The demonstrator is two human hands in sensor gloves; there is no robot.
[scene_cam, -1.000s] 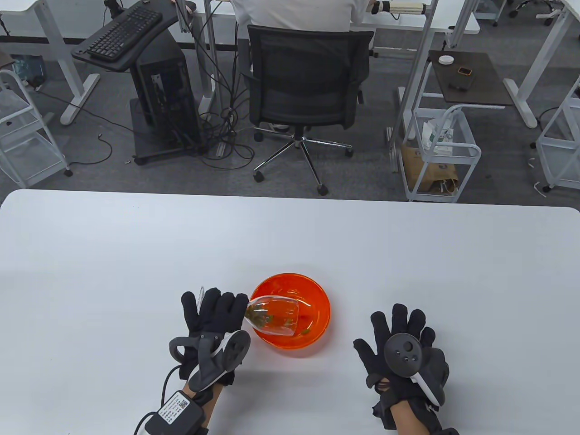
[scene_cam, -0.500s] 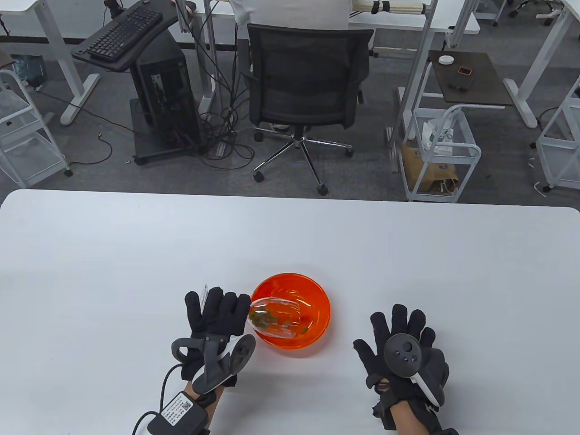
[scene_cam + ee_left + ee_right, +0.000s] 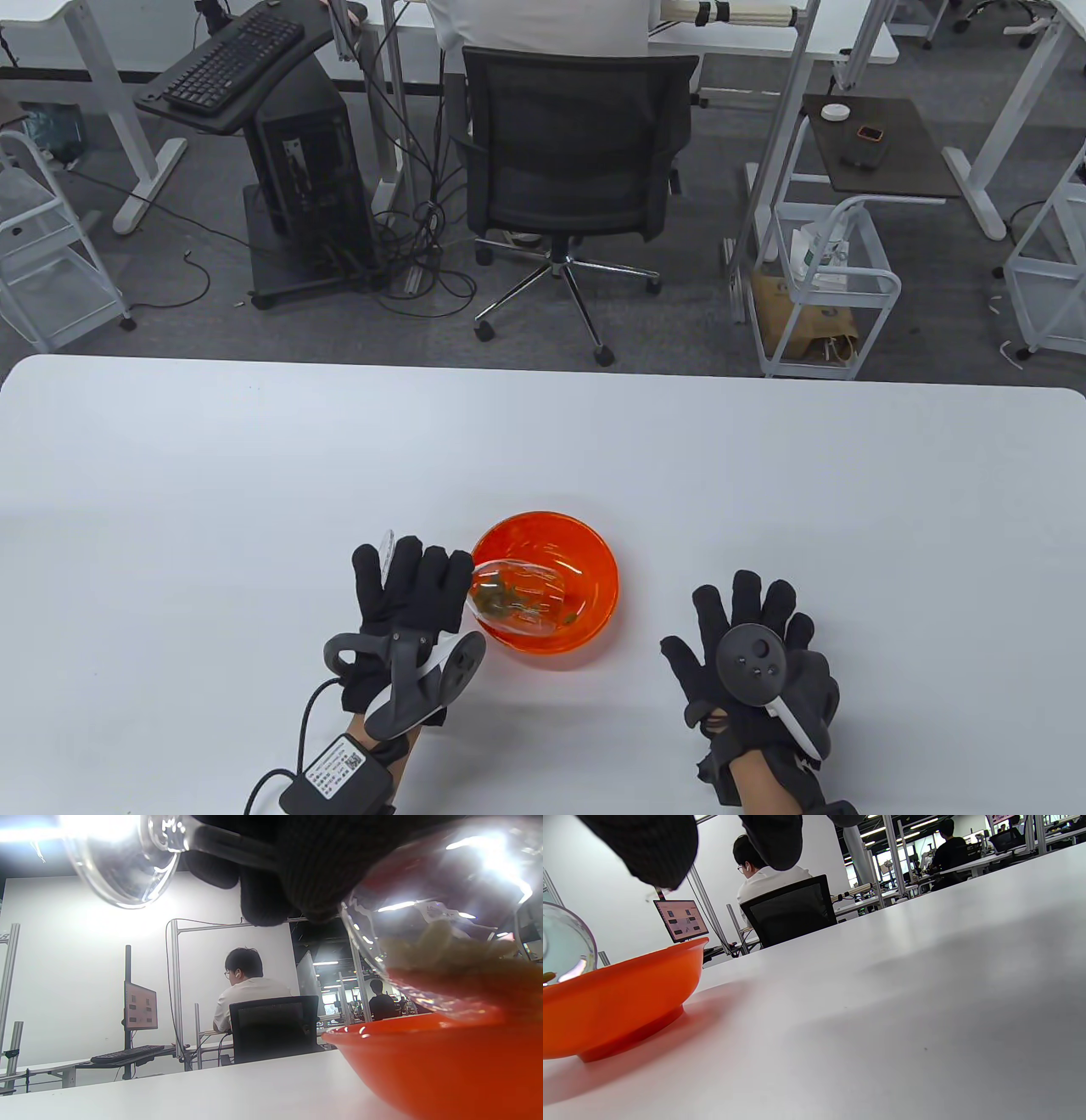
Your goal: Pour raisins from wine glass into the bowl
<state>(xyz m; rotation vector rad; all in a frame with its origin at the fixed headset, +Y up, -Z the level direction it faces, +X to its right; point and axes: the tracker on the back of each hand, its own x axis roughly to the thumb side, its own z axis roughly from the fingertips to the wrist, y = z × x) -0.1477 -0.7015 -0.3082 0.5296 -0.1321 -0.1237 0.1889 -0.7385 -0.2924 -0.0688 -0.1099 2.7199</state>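
My left hand (image 3: 411, 594) grips a clear wine glass (image 3: 517, 601) by its stem and holds it tipped on its side over the orange bowl (image 3: 594, 567), mouth to the right. Greenish raisins (image 3: 496, 597) lie inside the glass, and a few lie in the bowl. In the left wrist view the glass (image 3: 428, 955) with raisins (image 3: 449, 955) hangs just above the bowl's rim (image 3: 424, 1052), and its foot (image 3: 123, 861) shows at top left. My right hand (image 3: 751, 645) rests flat on the table, fingers spread, right of the bowl and apart from it.
The white table (image 3: 543, 458) stretches wide behind and beside the bowl. Beyond its far edge stand an office chair (image 3: 577, 161) with a seated person, a keyboard stand (image 3: 229, 68) and white carts (image 3: 827, 289). In the right wrist view the bowl (image 3: 619, 997) stands at the left.
My left hand has shifted slightly right and rolled the glass further over the bowl. The raisins have slid toward the glass's mouth. The right hand has not moved.
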